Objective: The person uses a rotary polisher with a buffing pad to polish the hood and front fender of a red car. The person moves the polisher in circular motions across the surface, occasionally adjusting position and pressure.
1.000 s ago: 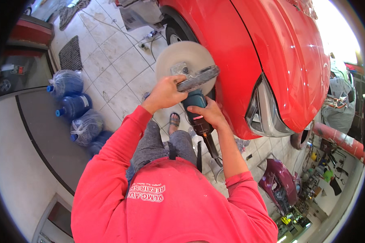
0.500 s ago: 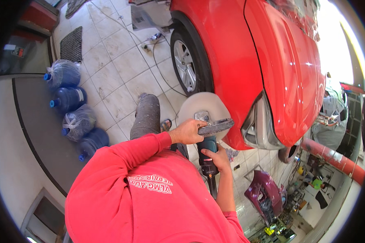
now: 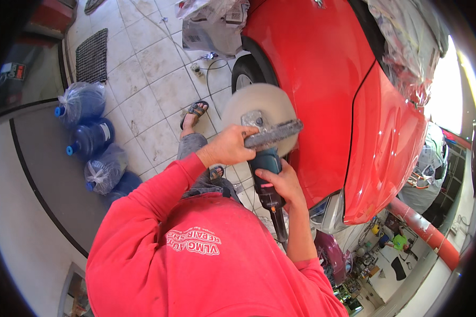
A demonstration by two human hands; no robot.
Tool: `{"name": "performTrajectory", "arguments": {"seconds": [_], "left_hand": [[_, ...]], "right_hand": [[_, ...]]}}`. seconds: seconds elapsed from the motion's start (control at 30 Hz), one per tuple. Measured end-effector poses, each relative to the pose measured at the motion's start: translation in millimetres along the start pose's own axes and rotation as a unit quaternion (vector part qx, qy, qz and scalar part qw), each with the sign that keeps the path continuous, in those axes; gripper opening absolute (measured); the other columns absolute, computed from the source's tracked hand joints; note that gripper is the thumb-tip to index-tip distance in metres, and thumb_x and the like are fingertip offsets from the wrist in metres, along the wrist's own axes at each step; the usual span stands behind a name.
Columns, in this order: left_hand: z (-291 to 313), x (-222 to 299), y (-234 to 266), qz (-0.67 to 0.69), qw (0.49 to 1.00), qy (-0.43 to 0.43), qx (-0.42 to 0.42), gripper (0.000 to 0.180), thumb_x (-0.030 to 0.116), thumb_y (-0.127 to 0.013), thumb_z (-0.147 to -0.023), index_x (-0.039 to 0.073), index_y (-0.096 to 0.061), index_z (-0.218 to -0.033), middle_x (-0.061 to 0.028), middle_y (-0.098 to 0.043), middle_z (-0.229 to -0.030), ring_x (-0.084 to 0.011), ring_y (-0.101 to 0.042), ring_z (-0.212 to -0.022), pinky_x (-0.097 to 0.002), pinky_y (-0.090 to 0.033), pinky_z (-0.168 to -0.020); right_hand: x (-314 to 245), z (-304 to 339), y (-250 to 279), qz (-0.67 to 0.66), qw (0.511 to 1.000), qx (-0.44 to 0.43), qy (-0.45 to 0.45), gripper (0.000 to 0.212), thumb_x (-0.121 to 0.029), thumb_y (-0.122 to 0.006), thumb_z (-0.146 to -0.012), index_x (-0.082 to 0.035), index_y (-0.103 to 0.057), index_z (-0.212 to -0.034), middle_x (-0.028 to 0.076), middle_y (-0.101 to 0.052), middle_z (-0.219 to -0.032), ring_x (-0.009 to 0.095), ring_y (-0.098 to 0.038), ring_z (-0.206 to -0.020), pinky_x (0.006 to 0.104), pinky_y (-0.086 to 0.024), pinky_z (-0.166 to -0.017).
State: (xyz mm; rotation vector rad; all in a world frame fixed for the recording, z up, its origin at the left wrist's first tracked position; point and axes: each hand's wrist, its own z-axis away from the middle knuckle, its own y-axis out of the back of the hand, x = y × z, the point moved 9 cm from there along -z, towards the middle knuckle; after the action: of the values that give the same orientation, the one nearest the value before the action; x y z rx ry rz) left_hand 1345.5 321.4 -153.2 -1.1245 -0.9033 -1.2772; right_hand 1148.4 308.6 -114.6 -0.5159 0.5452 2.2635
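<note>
In front of me I hold a polisher [image 3: 267, 159] with a teal and black body and a large round pale pad [image 3: 258, 99]. My left hand [image 3: 230, 145] is closed round its dark, dusty front handle [image 3: 276, 134]. Lower on the body, my right hand [image 3: 283, 182] wraps round the casing. The pad's right edge overlaps the side of the red car [image 3: 322, 95], near the front wheel [image 3: 244, 75]. Whether the pad touches the paint I cannot tell. A cord trails from the polisher's rear end toward my right arm.
Several blue water jugs [image 3: 92, 136], some bagged in plastic, line the left wall. Tiled floor [image 3: 148, 100] with a cable [image 3: 209, 87] lies ahead. Plastic sheeting [image 3: 407, 47] covers the car's far part. At the right are a red pipe [image 3: 426, 232], a purple car panel [image 3: 330, 256] and a person [image 3: 399, 242].
The polisher has moved forward along the car's side, from near the headlight toward the front wheel. My view has shifted with it, and a sandalled foot now shows. Both hands keep their grip.
</note>
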Motion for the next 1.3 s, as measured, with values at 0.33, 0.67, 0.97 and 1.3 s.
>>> {"name": "performTrajectory", "arguments": {"seconds": [0.33, 0.67, 0.97, 1.3], "left_hand": [[-102, 24, 157, -0.107, 0.993, 0.0, 0.057, 0.057, 0.014, -0.077, -0.077, -0.014, -0.07, -0.127, -0.0213, -0.079, -0.107, -0.0205, -0.074, -0.097, -0.0351, -0.059, -0.091], [2, 2, -11, 0.036, 0.994, 0.093, -0.035, 0.053, 0.007, -0.075, -0.08, -0.008, -0.07, -0.131, -0.0058, -0.075, -0.105, -0.0071, -0.064, -0.097, -0.0296, -0.056, -0.085], [53, -5, -77, 0.089, 0.992, 0.035, -0.083, 0.041, 0.01, -0.071, -0.079, -0.003, -0.071, -0.118, -0.0247, -0.074, -0.096, -0.0305, -0.075, -0.086, -0.0396, -0.058, -0.084], [-45, 9, 86, -0.119, 0.979, -0.162, 0.021, 0.042, 0.008, -0.078, -0.076, 0.001, -0.074, -0.117, -0.0201, -0.07, -0.088, -0.0415, -0.067, -0.08, -0.0435, -0.055, -0.072]], "right_hand": [[-111, -141, -32, 0.084, 0.995, -0.015, 0.042, 0.087, -0.05, -0.095, -0.075, 0.012, -0.066, -0.13, 0.021, -0.078, -0.113, 0.027, -0.08, -0.09, 0.0392, -0.063, -0.077], [0, 11, 17, 0.081, 0.991, -0.047, -0.093, 0.077, -0.039, -0.092, -0.085, 0.006, -0.061, -0.139, 0.013, -0.075, -0.113, 0.021, -0.076, -0.085, 0.0334, -0.063, -0.071], [62, 77, 39, 0.244, 0.967, 0.068, -0.016, 0.085, -0.043, -0.096, -0.08, 0.011, -0.061, -0.135, 0.023, -0.079, -0.108, 0.029, -0.082, -0.091, 0.0397, -0.064, -0.08], [-40, -92, -8, 0.148, 0.978, 0.1, 0.105, 0.094, -0.045, -0.099, -0.074, 0.003, -0.056, -0.144, 0.028, -0.077, -0.122, 0.041, -0.075, -0.117, 0.0476, -0.058, -0.099]]}}
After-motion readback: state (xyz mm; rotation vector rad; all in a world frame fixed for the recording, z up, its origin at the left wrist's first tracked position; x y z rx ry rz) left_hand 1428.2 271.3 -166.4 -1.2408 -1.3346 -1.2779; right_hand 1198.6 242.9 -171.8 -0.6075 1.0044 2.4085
